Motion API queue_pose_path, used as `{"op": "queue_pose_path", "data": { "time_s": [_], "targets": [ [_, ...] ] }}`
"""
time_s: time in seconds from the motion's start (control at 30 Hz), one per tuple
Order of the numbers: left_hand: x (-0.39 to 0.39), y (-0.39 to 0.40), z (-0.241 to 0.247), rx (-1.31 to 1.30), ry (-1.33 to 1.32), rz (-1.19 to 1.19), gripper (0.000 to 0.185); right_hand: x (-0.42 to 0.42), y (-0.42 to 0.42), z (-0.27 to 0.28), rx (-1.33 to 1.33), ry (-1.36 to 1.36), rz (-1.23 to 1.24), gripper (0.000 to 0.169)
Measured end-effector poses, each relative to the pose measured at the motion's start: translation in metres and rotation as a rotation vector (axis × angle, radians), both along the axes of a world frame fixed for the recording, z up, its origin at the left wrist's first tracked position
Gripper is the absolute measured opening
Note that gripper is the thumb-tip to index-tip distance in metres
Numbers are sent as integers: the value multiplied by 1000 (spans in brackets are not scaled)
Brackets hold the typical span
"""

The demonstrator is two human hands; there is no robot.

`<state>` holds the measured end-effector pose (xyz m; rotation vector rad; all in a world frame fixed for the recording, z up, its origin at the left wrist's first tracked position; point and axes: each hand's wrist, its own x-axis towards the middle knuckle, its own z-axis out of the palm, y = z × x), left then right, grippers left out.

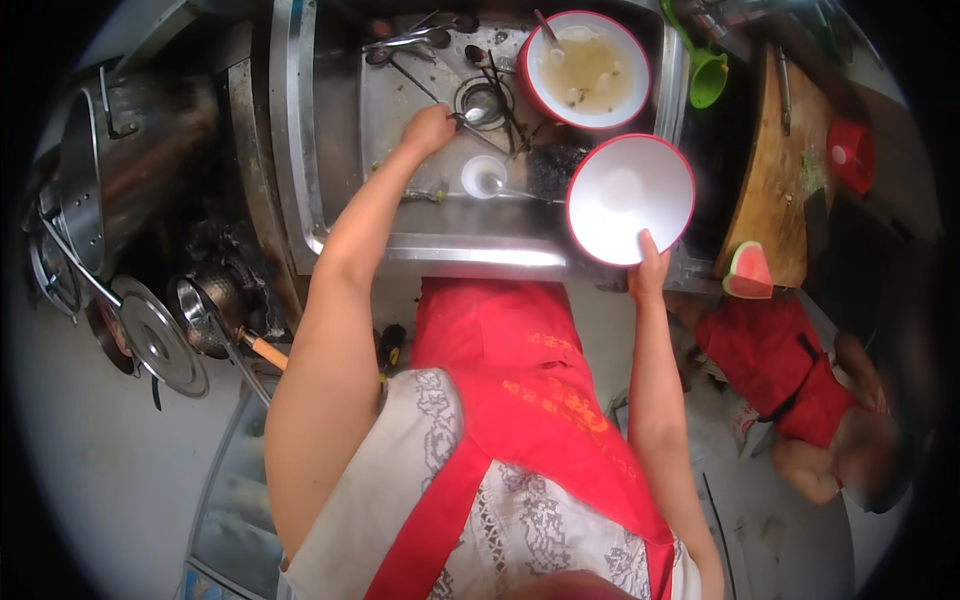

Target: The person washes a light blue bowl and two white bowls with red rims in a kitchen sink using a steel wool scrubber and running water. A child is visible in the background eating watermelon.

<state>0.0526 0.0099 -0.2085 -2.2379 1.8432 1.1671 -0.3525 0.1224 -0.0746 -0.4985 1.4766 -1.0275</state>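
Note:
My right hand grips the near rim of a white bowl with a red edge, thumb inside it, above the near right part of the sink. My left hand is over the steel sink basin, closed around a utensil's handle; a metal spoon lies at its fingers, over the drain. Beyond the held bowl stands a second red-rimmed bowl with cloudy liquid and a spoon handle in it. A small white cup with a spoon, dark chopsticks and several spoons are in the basin.
Right of the sink are a green ladle, a wooden board and a watermelon slice. Pots, a steel lid and a wooden-handled pan are at the left. Another person in a red apron is at the right.

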Motion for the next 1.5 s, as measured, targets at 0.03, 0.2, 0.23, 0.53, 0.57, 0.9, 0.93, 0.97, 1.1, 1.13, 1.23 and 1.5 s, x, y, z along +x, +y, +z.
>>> {"op": "queue_pose_path", "data": {
  "time_s": [0.03, 0.2, 0.23, 0.53, 0.57, 0.9, 0.93, 0.97, 1.1, 1.13, 1.23, 1.5],
  "targets": [
    [1, 0, -8, 10, 17, 36, 21, 2, -4, 2, -11, -3, -1, 48],
    [17, -7, -24, -63, 139, 234, 20, 6, -2, 3, -18, -10, -51, 43],
    [24, -10, -20, -50, 220, 352, 20, 5, -2, 4, -16, -18, -41, 43],
    [77, -71, -8, -576, -241, 656, 27, 6, -4, 7, -12, -37, -11, 43],
    [64, -75, 3, -741, -331, 447, 29, 4, -2, 5, -14, -31, -26, 43],
    [-74, -44, -31, -613, -260, -711, 16, 4, -4, 3, -4, -6, -25, 45],
    [-81, -45, -34, -575, -331, -722, 18, 4, -4, 3, -5, 5, -23, 46],
    [-84, -47, -35, -619, -346, -759, 19, 4, -4, 3, -5, 15, -19, 46],
    [-79, -57, -27, -573, -281, -911, 22, 6, -2, 5, -17, 23, -30, 47],
    [-81, -56, -20, -413, -264, -929, 23, 7, -3, 6, -8, 18, -28, 47],
    [-82, -36, 6, -72, -207, -821, 29, 7, -4, 8, 6, 8, -18, 47],
    [-127, 3, 14, 134, -65, -433, 39, 6, -5, 6, 4, 15, -15, 45]
  ]
}}
